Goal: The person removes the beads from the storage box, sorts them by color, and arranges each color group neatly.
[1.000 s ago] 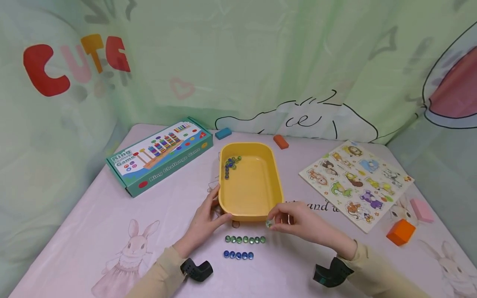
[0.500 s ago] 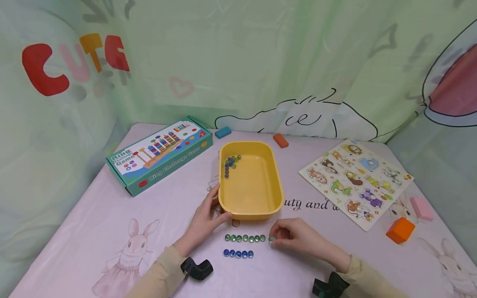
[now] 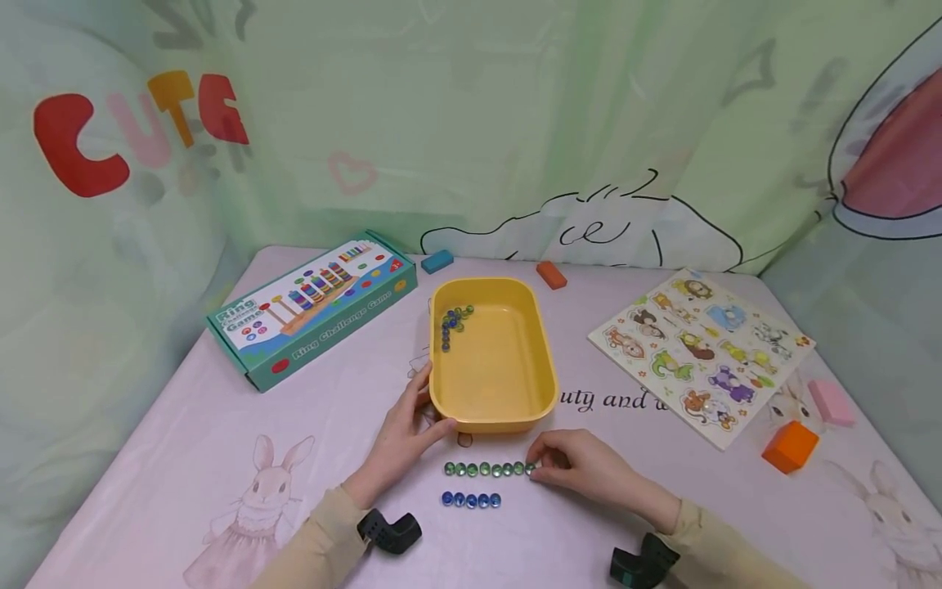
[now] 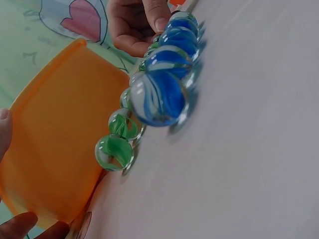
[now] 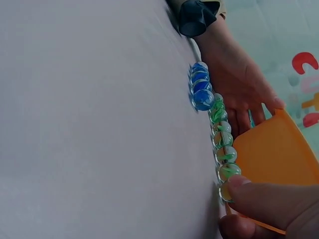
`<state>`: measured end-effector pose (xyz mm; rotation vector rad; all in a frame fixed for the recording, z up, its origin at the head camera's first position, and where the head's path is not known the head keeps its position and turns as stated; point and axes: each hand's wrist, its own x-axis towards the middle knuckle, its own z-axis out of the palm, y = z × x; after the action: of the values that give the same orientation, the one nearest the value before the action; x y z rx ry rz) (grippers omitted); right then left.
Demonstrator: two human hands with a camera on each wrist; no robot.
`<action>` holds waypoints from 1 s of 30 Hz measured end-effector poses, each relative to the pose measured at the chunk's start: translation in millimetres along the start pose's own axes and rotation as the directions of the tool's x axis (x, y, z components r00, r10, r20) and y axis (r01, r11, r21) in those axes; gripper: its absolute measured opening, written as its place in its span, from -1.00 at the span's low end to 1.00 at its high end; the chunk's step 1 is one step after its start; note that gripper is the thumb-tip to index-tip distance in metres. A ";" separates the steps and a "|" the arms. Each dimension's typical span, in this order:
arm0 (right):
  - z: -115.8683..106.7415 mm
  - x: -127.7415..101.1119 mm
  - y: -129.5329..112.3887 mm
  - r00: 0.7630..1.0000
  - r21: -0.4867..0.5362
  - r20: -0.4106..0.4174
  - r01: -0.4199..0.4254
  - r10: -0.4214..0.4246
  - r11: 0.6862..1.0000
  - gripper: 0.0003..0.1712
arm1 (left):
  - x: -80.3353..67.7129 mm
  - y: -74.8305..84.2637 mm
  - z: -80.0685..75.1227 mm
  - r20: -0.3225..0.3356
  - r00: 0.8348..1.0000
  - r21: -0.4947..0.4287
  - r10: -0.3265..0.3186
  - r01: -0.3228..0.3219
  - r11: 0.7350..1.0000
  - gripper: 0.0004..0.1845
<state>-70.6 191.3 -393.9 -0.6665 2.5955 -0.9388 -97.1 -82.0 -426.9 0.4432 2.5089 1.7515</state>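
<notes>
Blue marbles [image 3: 472, 501] lie nearest on the table [image 3: 559, 544] in a short row, and just beyond them runs a longer row of green marbles [image 3: 485, 469]. They look like smooth glass, so each should be light, hard, slippery and quick to roll; the best hold is probably a gentle pinch across the widest part, let go without a nudge to the neighbours. The right hand [image 3: 581, 462] pinches the last green marble [image 5: 225, 191] between thumb and finger at the row's right end. Farther on, the left hand [image 3: 401, 433] grips the near left corner of the yellow tray [image 3: 493, 427], which looks like light, fairly stiff plastic, easily steadied there. More marbles [image 3: 446, 336] cluster along the tray's left wall. Half a second ago the pinched marble stood apart from the row; now it closes the line, while the left hand keeps its place on the tray.
</notes>
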 end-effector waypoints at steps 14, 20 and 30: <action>0.6 -4.1 -1.5 0.999 -0.011 0.037 -0.006 0.006 1.000 -0.82 | -7.0 -3.5 5.4 0.001 1.000 -0.012 -0.016 0.016 1.000 -0.08; -8.5 -5.3 -9.7 0.997 -0.046 0.061 0.043 -0.040 0.998 -0.79 | -5.4 -1.3 3.7 0.009 1.000 0.009 0.000 0.000 1.000 -0.08; -46.0 5.4 -44.1 0.950 -0.061 0.259 0.194 -0.172 0.979 -0.82 | 3.6 1.0 -2.4 0.014 0.999 0.026 0.048 -0.048 0.999 -0.08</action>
<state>-80.5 182.5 -331.3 -0.9962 2.3878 -0.7400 -100.8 -82.9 -424.6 0.5189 2.5360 1.7273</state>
